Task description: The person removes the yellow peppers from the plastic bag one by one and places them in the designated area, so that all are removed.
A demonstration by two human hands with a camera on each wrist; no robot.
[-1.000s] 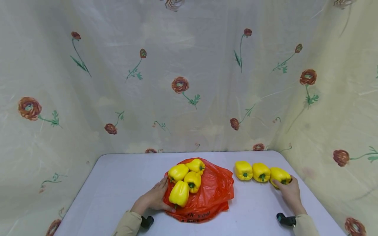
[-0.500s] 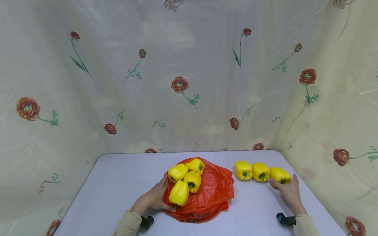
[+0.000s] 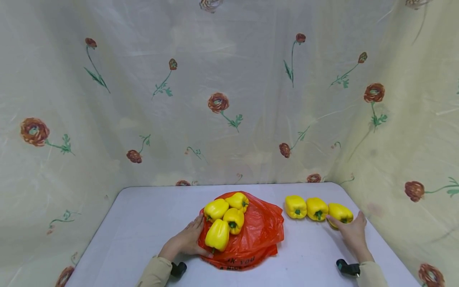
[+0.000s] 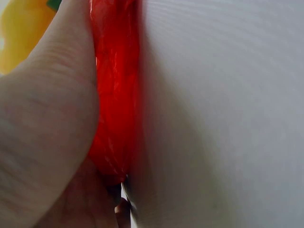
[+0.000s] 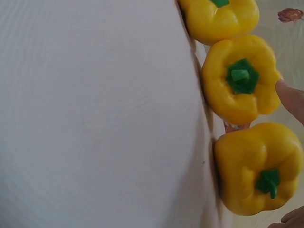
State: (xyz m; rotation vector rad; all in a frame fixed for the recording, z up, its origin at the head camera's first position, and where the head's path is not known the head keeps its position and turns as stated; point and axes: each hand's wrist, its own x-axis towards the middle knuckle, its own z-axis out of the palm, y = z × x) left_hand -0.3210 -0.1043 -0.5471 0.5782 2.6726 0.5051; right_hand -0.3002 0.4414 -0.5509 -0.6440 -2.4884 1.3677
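My left hand (image 3: pixel 186 240) rests at the left edge of a red plastic bag (image 3: pixel 261 227), thumb and fingers spread along its side. On the bag lie several yellow bell peppers, the nearest (image 3: pixel 217 236) beside my thumb. In the left wrist view the bag (image 4: pixel 116 90) shows as a low red layer past the thumb. My right hand (image 3: pixel 353 236) is spread around the rightmost bell pepper (image 3: pixel 340 213), thumb to its left and fingers to its right. The right wrist view shows that pepper (image 5: pixel 259 168) between the thumb and fingertips, with gaps on both sides.
Two more yellow bell peppers, one left (image 3: pixel 295 207) and one middle (image 3: pixel 317 209), complete a row beside the right-hand one. They sit on a white table (image 3: pixel 154 211). A flowered curtain (image 3: pixel 251 151) surrounds its back and sides.
My right hand's thumb and fingers have spread away from the rightmost bell pepper, which stays in the row. My left hand and the bag have not moved.
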